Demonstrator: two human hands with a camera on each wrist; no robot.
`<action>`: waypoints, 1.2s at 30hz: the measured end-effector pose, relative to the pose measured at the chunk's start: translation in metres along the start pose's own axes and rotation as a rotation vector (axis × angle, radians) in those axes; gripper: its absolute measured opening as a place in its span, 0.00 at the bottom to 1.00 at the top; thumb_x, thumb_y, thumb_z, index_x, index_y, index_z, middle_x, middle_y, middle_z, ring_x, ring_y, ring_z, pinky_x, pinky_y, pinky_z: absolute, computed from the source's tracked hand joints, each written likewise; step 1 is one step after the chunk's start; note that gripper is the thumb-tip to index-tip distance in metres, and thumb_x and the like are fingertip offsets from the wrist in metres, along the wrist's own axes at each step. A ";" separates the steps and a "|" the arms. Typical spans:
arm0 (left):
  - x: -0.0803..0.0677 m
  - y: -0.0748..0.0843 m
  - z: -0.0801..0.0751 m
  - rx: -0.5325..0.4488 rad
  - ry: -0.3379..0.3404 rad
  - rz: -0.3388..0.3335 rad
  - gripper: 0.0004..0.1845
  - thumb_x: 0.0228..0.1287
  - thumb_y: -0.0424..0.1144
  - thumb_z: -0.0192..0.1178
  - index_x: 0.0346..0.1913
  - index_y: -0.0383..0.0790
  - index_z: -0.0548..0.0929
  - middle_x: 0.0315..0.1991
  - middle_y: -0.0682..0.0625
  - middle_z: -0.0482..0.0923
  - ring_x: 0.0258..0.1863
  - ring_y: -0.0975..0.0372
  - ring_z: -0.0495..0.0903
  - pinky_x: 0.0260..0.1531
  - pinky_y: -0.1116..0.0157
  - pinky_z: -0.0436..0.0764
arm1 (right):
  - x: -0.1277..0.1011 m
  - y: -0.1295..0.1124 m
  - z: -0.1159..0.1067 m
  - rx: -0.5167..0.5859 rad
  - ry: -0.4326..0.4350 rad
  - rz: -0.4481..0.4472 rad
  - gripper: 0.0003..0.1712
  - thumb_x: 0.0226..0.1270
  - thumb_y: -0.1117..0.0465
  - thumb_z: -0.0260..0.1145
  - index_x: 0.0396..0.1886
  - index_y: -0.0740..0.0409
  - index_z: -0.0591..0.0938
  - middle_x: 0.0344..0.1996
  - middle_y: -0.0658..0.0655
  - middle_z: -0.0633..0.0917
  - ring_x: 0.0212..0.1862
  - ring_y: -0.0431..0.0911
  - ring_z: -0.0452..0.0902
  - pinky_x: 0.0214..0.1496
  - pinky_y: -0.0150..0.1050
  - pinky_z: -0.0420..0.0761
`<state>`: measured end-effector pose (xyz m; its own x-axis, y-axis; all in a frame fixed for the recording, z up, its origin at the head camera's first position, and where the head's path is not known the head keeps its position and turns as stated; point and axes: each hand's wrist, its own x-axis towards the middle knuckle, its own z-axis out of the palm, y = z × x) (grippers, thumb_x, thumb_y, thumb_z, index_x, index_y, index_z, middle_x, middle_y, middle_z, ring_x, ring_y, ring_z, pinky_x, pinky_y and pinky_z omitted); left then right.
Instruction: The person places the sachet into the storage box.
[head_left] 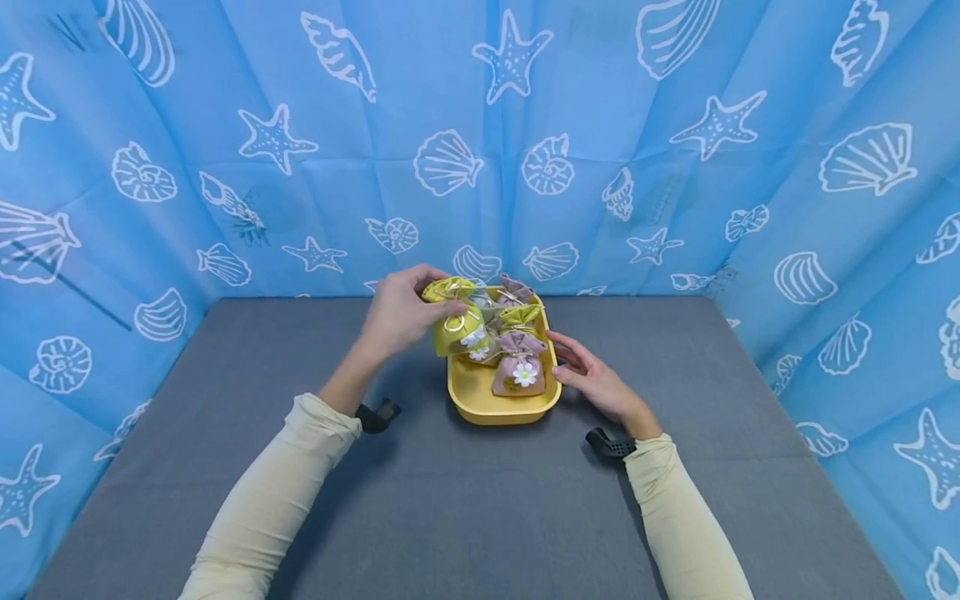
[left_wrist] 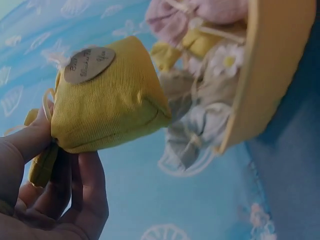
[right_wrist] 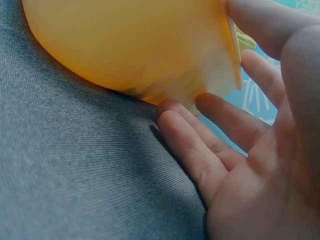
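Observation:
My left hand point(head_left: 401, 308) pinches a yellow drawstring pouch point(head_left: 450, 344) by its gathered neck, over the left side of a yellow tray point(head_left: 502, 414). In the left wrist view, the raised pouch point(left_wrist: 110, 107) bears an oval tag point(left_wrist: 90, 65) with handwriting-style print. Several other pouches stand in the tray, among them a pink one point(head_left: 506, 385) with a white flower at the front right and a yellow-green one point(head_left: 519, 317) behind it. My right hand point(head_left: 600, 387) touches the tray's right side; its fingers lie loosely along the outer wall point(right_wrist: 125, 45).
The tray stands on a grey cloth-covered table point(head_left: 480, 517). A blue curtain point(head_left: 480, 108) with shell and starfish prints hangs behind the table and along both sides. Black straps point(head_left: 611, 444) sit at the wrists.

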<state>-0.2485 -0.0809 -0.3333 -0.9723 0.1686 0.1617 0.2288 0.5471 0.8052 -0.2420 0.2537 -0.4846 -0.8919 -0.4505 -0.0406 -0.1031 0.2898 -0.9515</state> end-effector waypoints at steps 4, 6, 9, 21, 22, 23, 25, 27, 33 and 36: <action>0.001 -0.003 0.016 0.046 -0.038 -0.027 0.24 0.55 0.48 0.78 0.54 0.46 0.85 0.44 0.50 0.88 0.38 0.59 0.85 0.33 0.64 0.84 | 0.000 -0.001 0.000 0.000 0.002 0.006 0.38 0.81 0.54 0.57 0.83 0.44 0.53 0.82 0.63 0.55 0.81 0.63 0.51 0.77 0.66 0.60; 0.000 -0.006 0.023 0.069 -0.055 -0.031 0.24 0.56 0.49 0.77 0.55 0.48 0.85 0.42 0.51 0.86 0.35 0.59 0.82 0.30 0.64 0.81 | 0.000 -0.001 -0.001 0.002 0.002 0.008 0.38 0.81 0.55 0.56 0.83 0.44 0.53 0.82 0.63 0.54 0.82 0.64 0.51 0.77 0.67 0.60; 0.000 -0.009 0.033 0.105 -0.086 -0.019 0.24 0.57 0.49 0.77 0.55 0.51 0.84 0.34 0.52 0.84 0.29 0.60 0.77 0.25 0.64 0.75 | 0.000 -0.001 -0.001 0.003 0.005 0.012 0.38 0.81 0.55 0.56 0.83 0.44 0.53 0.82 0.63 0.54 0.81 0.64 0.51 0.77 0.67 0.60; -0.001 -0.023 0.058 0.297 -0.235 -0.022 0.22 0.62 0.45 0.74 0.58 0.54 0.80 0.30 0.51 0.83 0.18 0.62 0.70 0.21 0.66 0.71 | 0.004 -0.003 0.000 0.000 -0.001 0.012 0.38 0.80 0.53 0.57 0.83 0.42 0.53 0.82 0.62 0.54 0.82 0.63 0.51 0.77 0.67 0.60; 0.000 -0.024 0.060 0.316 -0.251 -0.021 0.23 0.62 0.45 0.73 0.58 0.54 0.79 0.28 0.50 0.82 0.18 0.62 0.69 0.20 0.66 0.71 | 0.004 -0.004 0.000 0.004 -0.002 0.012 0.38 0.80 0.53 0.57 0.83 0.43 0.53 0.82 0.62 0.54 0.82 0.63 0.51 0.77 0.67 0.60; 0.000 -0.025 0.061 0.335 -0.267 -0.021 0.23 0.62 0.46 0.73 0.59 0.53 0.79 0.27 0.50 0.81 0.17 0.63 0.69 0.20 0.66 0.70 | 0.004 -0.005 0.000 0.009 -0.003 0.012 0.38 0.80 0.54 0.57 0.83 0.43 0.53 0.82 0.62 0.54 0.82 0.63 0.51 0.77 0.67 0.60; 0.001 -0.026 0.063 0.360 -0.291 -0.024 0.24 0.63 0.46 0.73 0.60 0.52 0.79 0.25 0.51 0.80 0.17 0.63 0.69 0.19 0.66 0.70 | 0.004 -0.007 0.000 0.015 -0.003 0.012 0.38 0.80 0.54 0.57 0.83 0.43 0.53 0.82 0.62 0.54 0.82 0.63 0.51 0.77 0.66 0.60; 0.002 -0.028 0.065 0.375 -0.308 -0.027 0.24 0.62 0.46 0.73 0.60 0.51 0.79 0.24 0.52 0.80 0.16 0.63 0.71 0.18 0.67 0.71 | 0.003 -0.007 0.000 0.014 -0.002 0.010 0.38 0.80 0.55 0.57 0.83 0.44 0.53 0.82 0.62 0.54 0.82 0.63 0.51 0.77 0.66 0.60; 0.000 -0.033 0.069 0.387 -0.305 -0.032 0.25 0.63 0.47 0.73 0.61 0.50 0.80 0.26 0.48 0.83 0.17 0.61 0.77 0.17 0.66 0.74 | 0.001 -0.004 -0.001 0.000 0.002 0.006 0.38 0.81 0.55 0.57 0.83 0.45 0.52 0.82 0.63 0.54 0.82 0.64 0.50 0.77 0.66 0.60; -0.002 -0.037 0.071 0.389 -0.273 -0.006 0.24 0.62 0.46 0.73 0.60 0.50 0.80 0.38 0.47 0.87 0.28 0.60 0.83 0.26 0.63 0.81 | 0.000 -0.003 0.000 -0.004 0.002 0.012 0.38 0.80 0.54 0.57 0.83 0.44 0.53 0.82 0.62 0.54 0.82 0.63 0.49 0.78 0.66 0.59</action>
<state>-0.2513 -0.0439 -0.4041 -0.9377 0.3451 -0.0398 0.2745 0.8064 0.5237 -0.2415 0.2530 -0.4821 -0.8941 -0.4450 -0.0511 -0.0941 0.2982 -0.9498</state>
